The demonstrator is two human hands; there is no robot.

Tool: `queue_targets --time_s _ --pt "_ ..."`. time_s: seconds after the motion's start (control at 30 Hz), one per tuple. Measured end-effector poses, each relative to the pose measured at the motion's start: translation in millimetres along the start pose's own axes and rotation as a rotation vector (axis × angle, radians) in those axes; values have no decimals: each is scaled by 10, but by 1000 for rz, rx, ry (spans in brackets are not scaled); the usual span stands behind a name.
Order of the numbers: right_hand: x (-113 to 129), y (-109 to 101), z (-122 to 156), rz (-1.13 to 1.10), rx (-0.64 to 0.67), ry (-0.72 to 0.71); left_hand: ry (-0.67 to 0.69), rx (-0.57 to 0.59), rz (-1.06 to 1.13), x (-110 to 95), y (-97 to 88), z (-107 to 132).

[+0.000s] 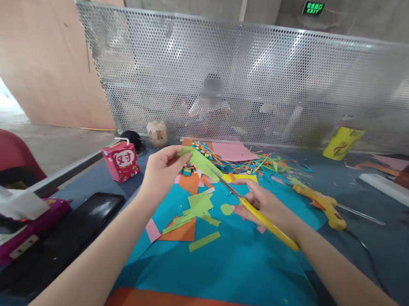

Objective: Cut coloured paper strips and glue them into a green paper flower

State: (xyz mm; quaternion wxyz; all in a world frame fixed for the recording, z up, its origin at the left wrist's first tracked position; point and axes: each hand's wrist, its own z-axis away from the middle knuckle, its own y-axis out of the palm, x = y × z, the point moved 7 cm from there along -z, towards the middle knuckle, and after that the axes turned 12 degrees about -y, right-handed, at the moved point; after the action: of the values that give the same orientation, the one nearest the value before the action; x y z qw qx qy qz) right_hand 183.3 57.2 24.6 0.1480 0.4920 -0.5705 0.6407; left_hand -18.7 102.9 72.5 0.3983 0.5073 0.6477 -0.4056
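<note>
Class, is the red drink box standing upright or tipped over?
Upright: the red drink box stands on the table, its white straw at the top.

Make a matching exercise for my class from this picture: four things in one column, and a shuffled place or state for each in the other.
Things:
1. Scissors
2. Green paper piece being held up
3. Glue gun
4. Red drink carton

Places and states:
A. Pinched in the left hand
B. Standing at the left, with a white straw
C. Held in the right hand
D. Lying at the right, with a dark cord

Pairs: 1-C, 2-A, 3-D, 4-B
</note>
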Motion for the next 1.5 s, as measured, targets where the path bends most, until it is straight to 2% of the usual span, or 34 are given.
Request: queue_targets --time_s 0.7,1.5 --pt "-19 -12 0 40 -5 -8 -31 10 -49 -42 44 30" --pt "-2 -9 -5 60 -1 10 -33 31 -38 6 78 30"
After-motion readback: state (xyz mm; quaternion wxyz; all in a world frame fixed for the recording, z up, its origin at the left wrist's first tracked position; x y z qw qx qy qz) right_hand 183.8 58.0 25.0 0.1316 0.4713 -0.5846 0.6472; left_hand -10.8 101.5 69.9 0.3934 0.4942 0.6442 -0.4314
